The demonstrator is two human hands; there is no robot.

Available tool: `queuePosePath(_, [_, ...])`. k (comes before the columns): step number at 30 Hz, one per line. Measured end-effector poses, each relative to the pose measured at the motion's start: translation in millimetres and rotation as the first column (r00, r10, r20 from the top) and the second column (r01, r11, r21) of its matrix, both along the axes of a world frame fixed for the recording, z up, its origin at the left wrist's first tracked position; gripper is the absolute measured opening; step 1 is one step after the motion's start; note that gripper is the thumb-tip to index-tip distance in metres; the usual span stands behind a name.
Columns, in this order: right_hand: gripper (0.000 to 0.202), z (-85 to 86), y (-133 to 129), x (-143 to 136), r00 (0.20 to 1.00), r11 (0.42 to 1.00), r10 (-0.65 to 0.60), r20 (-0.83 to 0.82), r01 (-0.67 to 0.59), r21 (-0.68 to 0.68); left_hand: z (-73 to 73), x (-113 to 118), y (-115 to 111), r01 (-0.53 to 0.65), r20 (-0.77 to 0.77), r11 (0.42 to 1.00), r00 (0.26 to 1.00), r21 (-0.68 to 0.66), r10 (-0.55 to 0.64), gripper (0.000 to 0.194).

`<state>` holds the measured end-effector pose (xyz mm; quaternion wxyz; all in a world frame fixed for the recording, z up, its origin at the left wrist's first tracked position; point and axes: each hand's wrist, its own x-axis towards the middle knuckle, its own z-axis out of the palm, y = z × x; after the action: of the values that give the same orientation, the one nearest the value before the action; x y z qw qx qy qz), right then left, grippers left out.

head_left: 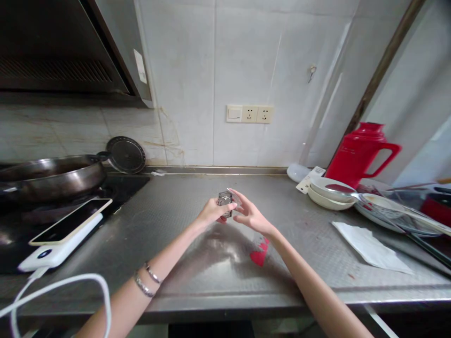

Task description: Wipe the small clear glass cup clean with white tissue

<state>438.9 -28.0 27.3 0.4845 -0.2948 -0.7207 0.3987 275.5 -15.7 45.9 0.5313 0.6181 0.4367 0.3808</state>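
Observation:
Over the middle of the counter, my left hand (pixel 211 211) pinches a small silver-grey object that looks like a metal wristwatch (pixel 224 199), its round face turned toward me. My left thumb lies across its front. From the right, my right hand (pixel 252 217) curves around its edge, fingertips at the top and thumb lower down, with a gap between thumb and fingers. Something pale and see-through shows between the right fingers, too small to make out. Two silver bracelets (pixel 143 283) circle my left forearm.
A steel counter (pixel 197 277) with a red patch (pixel 260 253) lies below. On the left are a pan (pixel 52 178), a phone (pixel 72 221) and a white power bank (pixel 63 244) with its cable. On the right stand a red thermos (pixel 357 152), bowls (pixel 329 203) and a white tissue (pixel 369 246).

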Motion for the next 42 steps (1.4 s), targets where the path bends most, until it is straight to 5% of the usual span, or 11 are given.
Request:
queuePosePath(3, [0.091, -9.5, 1.2, -6.7, 0.998, 0.998, -0.058, 0.039, 0.056, 0.037, -2.4, 1.0, -0.4, 0.02, 0.0, 1.0, 1.0, -0.006, -0.02, 0.05])
queuePosePath(8, [0.089, -16.6, 6.6, -11.2, 0.992, 0.99, -0.127, 0.02, 0.125, 0.066, -9.3, 0.7, 3.6, 0.079, 0.018, 0.997, 0.997, 0.012, -0.079, 0.058])
queuePosePath(13, [0.085, -9.2, 7.3, -7.9, 0.985, 0.99, -0.143, -0.091, 0.141, -0.029, -17.6, -10.8, 17.3, 0.292, 0.068, 0.954, 0.953, 0.071, -0.297, 0.094])
queuePosePath(20, [0.059, 9.9, -2.5, -6.8, 0.977, 0.975, -0.152, -0.15, 0.123, -0.186, -30.0, -11.1, 22.8, 0.144, -0.039, 0.922, 0.989, 0.358, -0.139, 0.135])
queuePosePath(23, [0.048, 10.1, -4.7, -8.1, 0.988, 0.983, -0.096, -0.118, 0.075, -0.17, -30.9, -5.4, 18.1, 0.149, -0.039, 0.893, 0.988, 0.424, -0.146, 0.127])
queuePosePath(28, [0.05, 4.2, -3.2, -10.1, 0.99, 0.987, -0.112, -0.091, 0.1, -0.129, -29.4, 0.8, 11.4, 0.081, -0.011, 0.875, 0.996, 0.477, -0.087, 0.083])
queuePosePath(34, [0.049, -1.6, 5.1, -10.6, 0.967, 0.962, -0.156, -0.2, 0.102, -0.255, -32.7, 0.7, 11.0, 0.035, 0.067, 0.867, 0.995, 0.498, -0.079, 0.085])
queuePosePath(37, [0.044, -2.8, 10.0, -7.4, 0.948, 0.947, -0.267, -0.174, 0.225, -0.229, -32.4, 2.3, 7.1, 0.072, 0.046, 0.863, 0.993, 0.501, -0.109, 0.09])
queuePosePath(42, [0.039, 1.1, 8.9, -0.3, 0.875, 0.878, -0.471, -0.109, 0.477, 0.035, -36.0, 6.5, 0.7, 0.093, -0.012, 0.855, 0.995, 0.511, -0.101, 0.092])
